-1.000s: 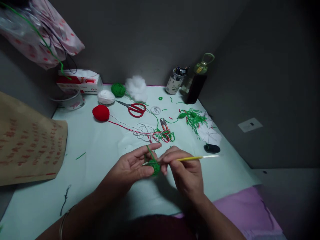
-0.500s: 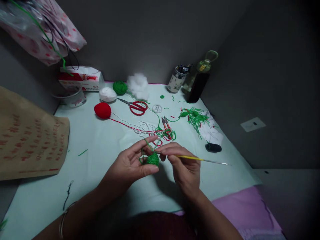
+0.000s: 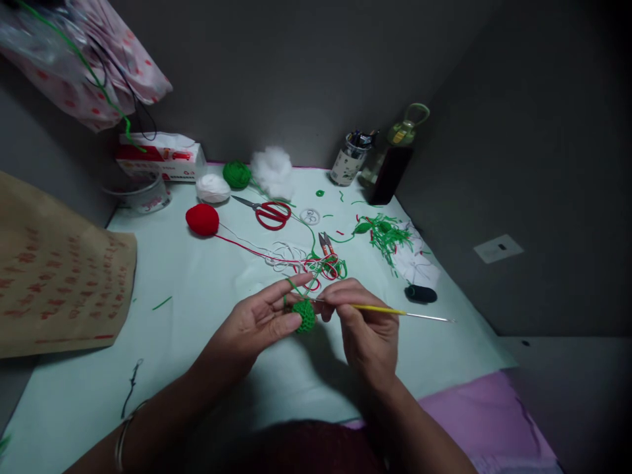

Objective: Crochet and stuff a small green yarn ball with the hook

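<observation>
A small green crocheted piece (image 3: 303, 316) is pinched between the thumb and fingers of my left hand (image 3: 261, 319), with green yarn looped over the raised index finger. My right hand (image 3: 363, 322) grips a crochet hook (image 3: 380, 309) with a yellow handle; its left tip is at the top edge of the piece. The hook's other metal end points right. Just beyond my hands lies a tangle of red, white and green yarn (image 3: 291, 257), with small orange-handled snips (image 3: 326, 245) among it.
Red (image 3: 202, 219), white (image 3: 212, 188) and green yarn balls (image 3: 236, 174), red scissors (image 3: 269, 212) and stuffing (image 3: 272, 172) lie at the back left. A pen cup (image 3: 348, 159), bottle (image 3: 392, 164) and green scraps (image 3: 388, 235) are at the right. A paper bag (image 3: 64, 270) stands left.
The green piece has turned and now shows more of its side, and my left thumb has shifted left on it. My right hand and the hook have moved slightly right.
</observation>
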Demonstrator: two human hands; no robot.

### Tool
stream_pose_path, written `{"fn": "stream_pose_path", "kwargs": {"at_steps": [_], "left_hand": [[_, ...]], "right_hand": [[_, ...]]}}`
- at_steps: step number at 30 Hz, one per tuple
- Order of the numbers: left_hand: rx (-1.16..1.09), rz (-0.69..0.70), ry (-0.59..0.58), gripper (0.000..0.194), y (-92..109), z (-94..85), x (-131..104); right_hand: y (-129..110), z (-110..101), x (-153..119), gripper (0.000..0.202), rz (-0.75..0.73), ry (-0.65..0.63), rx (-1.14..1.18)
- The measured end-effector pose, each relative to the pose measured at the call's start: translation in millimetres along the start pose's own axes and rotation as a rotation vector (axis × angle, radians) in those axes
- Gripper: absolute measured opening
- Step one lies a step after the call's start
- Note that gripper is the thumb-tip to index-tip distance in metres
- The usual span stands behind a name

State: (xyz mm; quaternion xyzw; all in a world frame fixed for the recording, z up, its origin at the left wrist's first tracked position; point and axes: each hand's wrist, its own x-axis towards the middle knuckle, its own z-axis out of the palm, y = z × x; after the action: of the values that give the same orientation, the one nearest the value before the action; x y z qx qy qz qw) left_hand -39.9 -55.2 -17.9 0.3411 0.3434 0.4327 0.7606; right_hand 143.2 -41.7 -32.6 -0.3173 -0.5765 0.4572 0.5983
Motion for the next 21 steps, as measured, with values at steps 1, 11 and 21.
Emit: {"fn": "stream_pose_path", "kwargs": {"at_steps": [1,11,21], "left_hand": [[-0.003,-0.006,-0.008,0.060,-2,-0.1,0],[0.011,-0.069,-0.008,0.050,-12,2.2,-3],[-0.046,-0.021,0.017,0.092,-3,4.0,-1]], "right_hand": [[0,0,-1,0.020,-0.004,0.004,-0.023],[-2,-1,3,0.021,-0.070,0.023,-0.191],[-3,-8,3,0.014,0.050,-0.103,-0.052]]}}
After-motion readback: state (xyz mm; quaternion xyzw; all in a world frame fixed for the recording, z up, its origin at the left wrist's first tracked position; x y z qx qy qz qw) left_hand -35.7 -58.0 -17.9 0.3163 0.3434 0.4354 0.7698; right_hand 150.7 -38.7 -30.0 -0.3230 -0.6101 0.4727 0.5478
